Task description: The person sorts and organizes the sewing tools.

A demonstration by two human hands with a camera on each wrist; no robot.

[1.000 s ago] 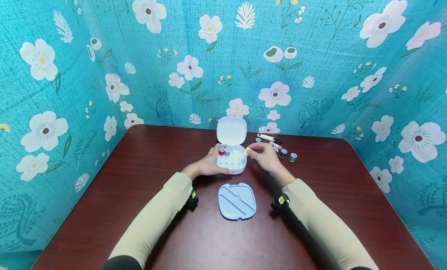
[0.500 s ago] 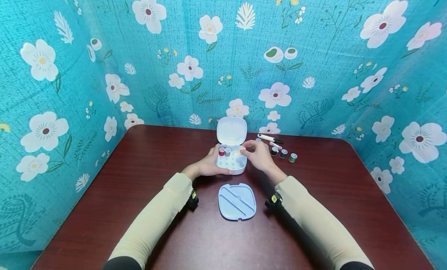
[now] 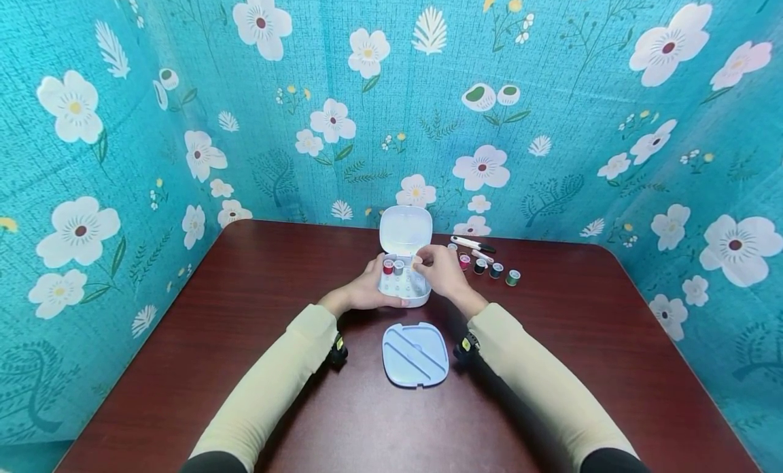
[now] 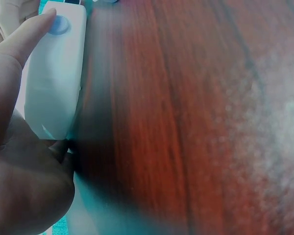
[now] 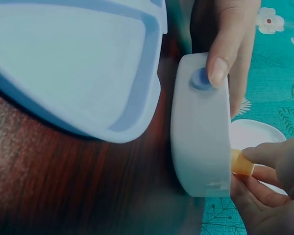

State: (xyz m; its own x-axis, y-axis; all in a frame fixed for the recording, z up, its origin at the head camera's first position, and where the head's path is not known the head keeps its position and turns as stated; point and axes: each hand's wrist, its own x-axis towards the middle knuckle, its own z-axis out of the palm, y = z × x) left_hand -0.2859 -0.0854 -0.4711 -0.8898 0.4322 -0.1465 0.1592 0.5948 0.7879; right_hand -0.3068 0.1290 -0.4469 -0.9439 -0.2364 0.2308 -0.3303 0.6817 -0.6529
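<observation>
My left hand (image 3: 365, 288) grips the left side of a white hinged sewing box (image 3: 417, 301), thumb along its front wall by a round blue button (image 5: 201, 79). The box stands with its lid (image 3: 406, 230) raised at the back. Inside are rows of small pegs; a red thread spool (image 3: 388, 266) and a grey thread spool (image 3: 399, 267) sit at the back left. My right hand (image 3: 445, 272) pinches a yellow thread spool (image 5: 242, 162) between thumb and fingers, right at the box's open top. The spool's lower end is hidden behind the box wall.
Right of the box lie a pink spool (image 3: 464, 261), a black spool (image 3: 480, 266), a dark blue spool (image 3: 496, 270) and a green spool (image 3: 512, 277). Behind them is a slim white-and-black tool (image 3: 472, 243). A light blue divided tray (image 3: 416, 354) lies in front of the box.
My right hand has moved left from the box's right edge to over its inside, carrying the yellow spool. The pink and black spools on the table are now uncovered. My left hand stays put.
</observation>
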